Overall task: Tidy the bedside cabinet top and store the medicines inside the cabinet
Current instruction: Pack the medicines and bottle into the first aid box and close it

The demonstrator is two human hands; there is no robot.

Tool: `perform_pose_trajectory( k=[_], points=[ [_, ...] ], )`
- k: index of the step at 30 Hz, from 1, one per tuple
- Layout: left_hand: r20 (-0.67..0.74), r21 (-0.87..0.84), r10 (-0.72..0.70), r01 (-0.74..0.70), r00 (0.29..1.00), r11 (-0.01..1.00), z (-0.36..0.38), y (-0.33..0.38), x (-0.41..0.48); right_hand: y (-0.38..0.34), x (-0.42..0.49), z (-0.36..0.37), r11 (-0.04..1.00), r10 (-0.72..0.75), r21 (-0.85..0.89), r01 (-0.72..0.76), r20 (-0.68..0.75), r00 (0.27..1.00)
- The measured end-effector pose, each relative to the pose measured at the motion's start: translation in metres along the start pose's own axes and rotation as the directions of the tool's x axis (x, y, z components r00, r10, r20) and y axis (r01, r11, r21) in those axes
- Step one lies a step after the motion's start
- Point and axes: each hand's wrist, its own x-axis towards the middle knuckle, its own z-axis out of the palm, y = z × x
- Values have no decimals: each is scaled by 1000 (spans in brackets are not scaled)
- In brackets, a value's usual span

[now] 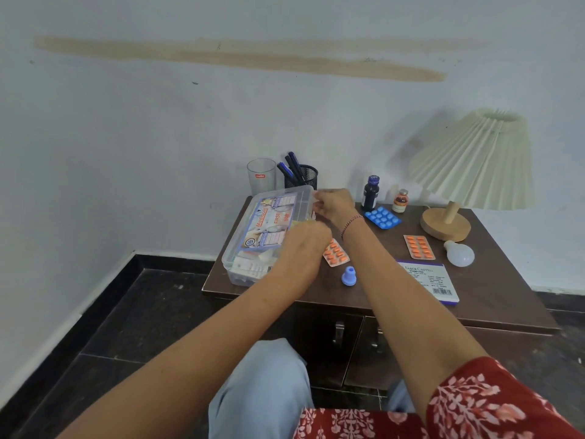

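A clear plastic first-aid box (253,239) with a printed label sits on the left of the dark brown cabinet top (493,296). My left hand (305,240) grips its near right edge, and my right hand (332,204) pinches its far right corner. On the top lie an orange blister strip (336,253) beside my left wrist, a second orange strip (418,247), a blue blister pack (382,217), a dark syrup bottle (369,193) and a small orange-filled vial (400,201). The two cabinet doors (367,350) below look closed.
A glass (261,176) and a black mesh pen holder (300,176) stand behind the box. A pleated lamp (468,166) occupies the right rear. A white bulb (459,253), a Faber-Castell stamp pad box (427,283) and a small blue cap (349,275) lie nearer the front.
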Motion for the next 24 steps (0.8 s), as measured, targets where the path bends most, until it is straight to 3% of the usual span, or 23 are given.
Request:
perform_pose_trajectory(
  k=[6,9,12,15,17,21,24],
  points=[
    [-363,-168,-168,113,917,979,-30,-34,8,-24,-38,34,985,-165,64,158,126,978],
    [-435,-173,-244,186,867,967,-43,-55,6,-35,-57,52,973,-206,152,176,215,954],
    [-427,-215,-332,262,841,941,-51,-80,2,-32,-70,63,976,-205,141,165,343,917],
    [-400,-233,-420,353,815,906,-57,-109,-3,-9,-81,73,965,-187,-87,247,433,882],
    [-374,-224,-465,409,802,885,-59,-126,-7,6,-91,81,912,-209,-214,349,490,846],
    [-304,-195,-501,462,810,865,-62,-150,-10,29,-105,99,778,-274,-298,553,630,726],
    [-253,-169,-518,490,817,855,-61,-162,-12,40,-111,111,689,-340,-346,636,621,706]
  ],
)
